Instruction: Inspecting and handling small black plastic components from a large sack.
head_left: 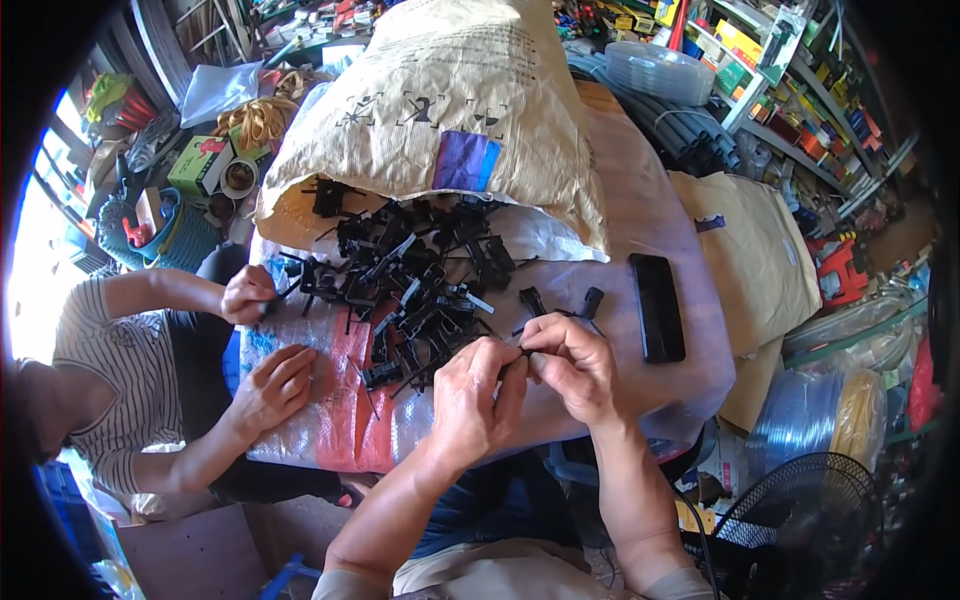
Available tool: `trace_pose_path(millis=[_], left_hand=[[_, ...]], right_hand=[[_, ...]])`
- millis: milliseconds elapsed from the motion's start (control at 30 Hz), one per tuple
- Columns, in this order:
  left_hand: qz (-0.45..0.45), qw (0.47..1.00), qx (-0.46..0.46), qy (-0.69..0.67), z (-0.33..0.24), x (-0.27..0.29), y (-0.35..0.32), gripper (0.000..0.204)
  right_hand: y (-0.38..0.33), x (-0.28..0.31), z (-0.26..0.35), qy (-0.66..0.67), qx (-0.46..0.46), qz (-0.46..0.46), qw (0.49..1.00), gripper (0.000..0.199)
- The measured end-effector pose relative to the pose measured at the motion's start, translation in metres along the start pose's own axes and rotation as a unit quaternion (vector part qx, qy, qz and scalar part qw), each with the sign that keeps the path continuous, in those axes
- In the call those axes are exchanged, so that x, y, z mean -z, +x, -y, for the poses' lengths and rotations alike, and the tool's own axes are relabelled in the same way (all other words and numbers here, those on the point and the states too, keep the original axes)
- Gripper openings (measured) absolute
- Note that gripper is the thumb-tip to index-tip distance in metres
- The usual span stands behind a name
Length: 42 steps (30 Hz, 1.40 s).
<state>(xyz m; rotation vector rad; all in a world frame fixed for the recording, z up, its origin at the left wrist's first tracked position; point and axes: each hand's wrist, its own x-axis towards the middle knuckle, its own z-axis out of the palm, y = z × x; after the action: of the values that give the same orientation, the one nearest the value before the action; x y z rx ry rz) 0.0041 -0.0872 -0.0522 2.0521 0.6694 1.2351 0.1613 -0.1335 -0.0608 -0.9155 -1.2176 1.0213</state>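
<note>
My left hand (474,396) and my right hand (574,368) meet over the near side of the table, fingertips pinched together. Between them is a small black plastic piece (527,352), mostly hidden by the fingers. Beyond my left hand spreads a heap of black plastic parts (420,290), some with thin black strips and pale bits. They spill from the mouth of a big tan paper sack (400,150) lying on its side. Just past my right hand lie two separate black parts (592,300).
A black smartphone (657,308) lies at the table's right. At the left, a person in a striped top (125,345) works with both hands by the heap. Another paper sack (750,255), clear tubing coils (815,420) and a fan (800,520) stand to the right.
</note>
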Motion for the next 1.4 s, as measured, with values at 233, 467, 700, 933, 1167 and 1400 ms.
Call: trace_pose_path(millis=[233, 467, 700, 933, 1167, 1400], left_hand=[[-0.034, 0.998, -0.026, 0.041, -0.003, 0.000, -0.011, 0.016], [-0.028, 0.999, -0.026, 0.028, -0.005, 0.001, -0.017, 0.020], [-0.001, 0.998, -0.010, 0.057, -0.012, 0.000, -0.020, 0.025], [-0.011, 0.999, 0.018, 0.034, -0.014, -0.005, -0.025, 0.025], [-0.011, 0.891, 0.336, -0.305, -0.014, 0.008, -0.021, 0.022], [0.081, 0.833, 0.407, -0.366, -0.013, 0.015, -0.031, 0.035]], right_hand=[[-0.007, -0.008, -0.008, 0.024, -0.006, 0.000, 1.000, 0.011], [-0.012, -0.007, -0.005, 0.053, -0.017, 0.002, 0.998, 0.012], [-0.014, -0.002, -0.005, 0.054, -0.045, -0.023, 0.997, 0.013], [-0.017, 0.000, -0.007, -0.013, -0.035, -0.020, 0.999, 0.013], [-0.023, 0.003, 0.010, 0.063, -0.102, 0.030, 0.992, 0.028], [-0.034, 0.001, 0.002, -0.048, -0.087, 0.005, 0.995, 0.020]])
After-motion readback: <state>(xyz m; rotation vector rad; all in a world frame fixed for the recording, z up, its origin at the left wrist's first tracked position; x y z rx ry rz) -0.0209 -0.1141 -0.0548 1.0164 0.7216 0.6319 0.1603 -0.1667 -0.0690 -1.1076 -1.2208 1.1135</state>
